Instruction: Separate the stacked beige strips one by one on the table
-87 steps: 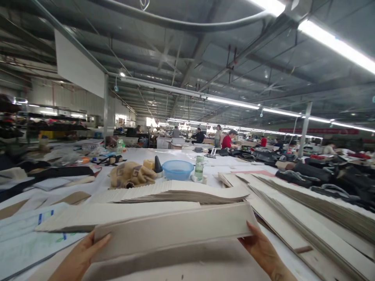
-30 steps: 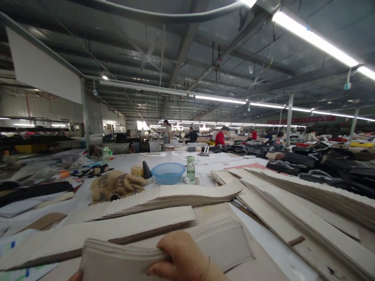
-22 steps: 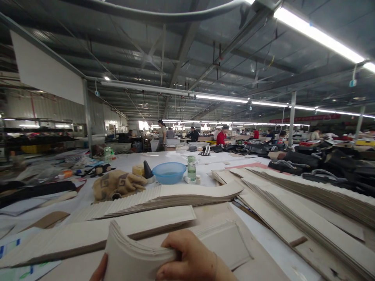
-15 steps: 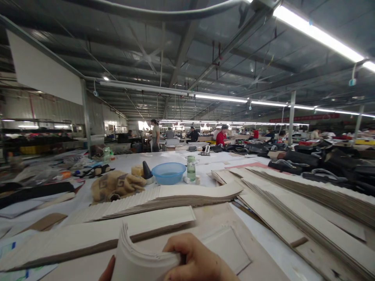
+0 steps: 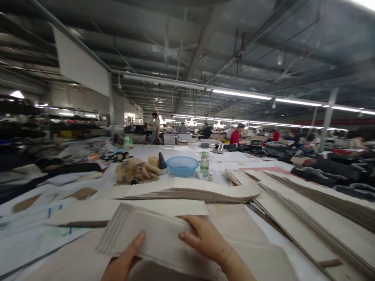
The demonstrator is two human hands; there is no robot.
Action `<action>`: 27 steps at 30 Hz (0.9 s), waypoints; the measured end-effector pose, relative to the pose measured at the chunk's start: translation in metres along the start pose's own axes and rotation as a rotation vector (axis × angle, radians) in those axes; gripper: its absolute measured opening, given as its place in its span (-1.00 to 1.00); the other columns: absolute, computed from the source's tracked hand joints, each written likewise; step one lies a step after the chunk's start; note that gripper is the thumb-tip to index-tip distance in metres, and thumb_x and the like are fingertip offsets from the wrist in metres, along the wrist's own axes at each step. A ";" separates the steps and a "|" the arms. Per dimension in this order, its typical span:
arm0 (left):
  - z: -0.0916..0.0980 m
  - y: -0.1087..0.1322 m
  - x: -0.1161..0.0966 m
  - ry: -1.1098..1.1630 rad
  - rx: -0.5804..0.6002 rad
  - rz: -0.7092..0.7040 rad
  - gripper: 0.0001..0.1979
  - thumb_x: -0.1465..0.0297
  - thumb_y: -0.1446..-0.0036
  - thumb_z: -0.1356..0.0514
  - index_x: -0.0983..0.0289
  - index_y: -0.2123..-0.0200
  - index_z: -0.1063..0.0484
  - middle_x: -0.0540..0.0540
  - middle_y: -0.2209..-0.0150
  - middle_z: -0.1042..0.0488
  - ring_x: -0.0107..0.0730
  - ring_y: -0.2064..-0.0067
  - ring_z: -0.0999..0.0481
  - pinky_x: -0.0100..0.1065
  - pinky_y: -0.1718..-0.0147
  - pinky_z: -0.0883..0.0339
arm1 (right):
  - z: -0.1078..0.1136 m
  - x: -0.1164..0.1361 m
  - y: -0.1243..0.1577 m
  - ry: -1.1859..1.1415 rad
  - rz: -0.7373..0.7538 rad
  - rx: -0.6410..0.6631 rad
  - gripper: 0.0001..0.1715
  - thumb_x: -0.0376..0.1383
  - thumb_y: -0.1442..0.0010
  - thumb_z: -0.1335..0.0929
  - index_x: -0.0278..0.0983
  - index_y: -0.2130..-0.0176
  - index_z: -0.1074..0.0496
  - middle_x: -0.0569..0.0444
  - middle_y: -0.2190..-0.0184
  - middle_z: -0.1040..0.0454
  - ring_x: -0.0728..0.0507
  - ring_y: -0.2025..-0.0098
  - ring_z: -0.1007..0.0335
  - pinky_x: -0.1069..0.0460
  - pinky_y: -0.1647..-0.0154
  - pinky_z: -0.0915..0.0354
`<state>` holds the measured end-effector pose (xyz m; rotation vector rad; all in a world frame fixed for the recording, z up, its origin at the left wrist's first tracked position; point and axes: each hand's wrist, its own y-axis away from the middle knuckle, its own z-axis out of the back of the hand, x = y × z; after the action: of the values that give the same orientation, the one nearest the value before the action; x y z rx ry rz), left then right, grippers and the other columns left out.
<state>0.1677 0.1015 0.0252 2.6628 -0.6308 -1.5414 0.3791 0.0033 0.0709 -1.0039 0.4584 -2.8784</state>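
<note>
A fanned stack of pale grey-white card strips (image 5: pixel 155 238) lies low in the middle of the head view, its left end spread in steps. My right hand (image 5: pixel 205 238) rests on top of the stack, fingers curled down onto it. My left hand (image 5: pixel 124 261) comes up from below, thumb pressed on the stack's near edge. Both hands hold the stack against the table (image 5: pixel 252 230). Most of the left hand's fingers are hidden under the strips.
More fanned strip piles (image 5: pixel 190 189) lie behind and along the right (image 5: pixel 307 218). Further back stand a blue bowl (image 5: pixel 182 166), a small bottle (image 5: pixel 204 167), a dark cone (image 5: pixel 162 161) and a tan cloth (image 5: pixel 136 171). Dark goods (image 5: pixel 319 171) fill the right; people work far off.
The stack was curled up and flexed under my right hand; now it lies flatter and fanned out to the left. My left hand has come up onto its near edge. The camera has swung.
</note>
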 end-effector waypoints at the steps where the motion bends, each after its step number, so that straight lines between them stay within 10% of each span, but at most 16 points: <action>1: -0.003 0.003 -0.001 -0.084 -0.060 -0.068 -0.54 0.36 0.17 -0.30 0.17 0.10 -0.38 -0.04 0.25 -0.53 -0.08 -0.05 -0.31 -0.13 -0.06 -0.20 | -0.003 -0.007 -0.002 0.039 -0.042 0.013 -0.51 -0.05 -0.10 -0.25 -0.25 0.03 -0.33 -0.03 0.09 -0.41 -0.18 0.07 -0.30 -0.01 0.06 -0.15; 10: -0.015 0.007 -0.011 -0.282 -0.204 -0.413 -0.74 0.47 0.28 -0.36 0.29 0.39 -0.49 0.10 0.28 -0.54 -0.14 0.01 -0.38 -0.29 -0.09 -0.13 | -0.026 -0.043 -0.012 0.112 -0.226 0.123 -0.38 0.11 -0.07 -0.16 -0.25 0.12 -0.36 -0.04 0.18 -0.46 -0.22 0.16 -0.37 -0.06 0.13 -0.20; 27: -0.004 -0.002 -0.009 0.142 -0.055 0.011 -0.67 0.26 0.03 -0.21 0.34 0.21 -0.39 0.15 0.30 -0.53 -0.27 0.30 -0.52 -0.38 0.45 -0.41 | -0.020 -0.047 -0.012 -0.093 -0.023 0.063 -0.56 0.03 -0.10 -0.18 -0.22 0.27 -0.39 0.03 0.29 -0.48 -0.22 0.16 -0.35 -0.02 0.12 -0.25</action>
<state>0.1683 0.1059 0.0343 2.6923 -0.5863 -1.3319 0.4040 0.0275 0.0316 -1.1347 0.3497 -2.8311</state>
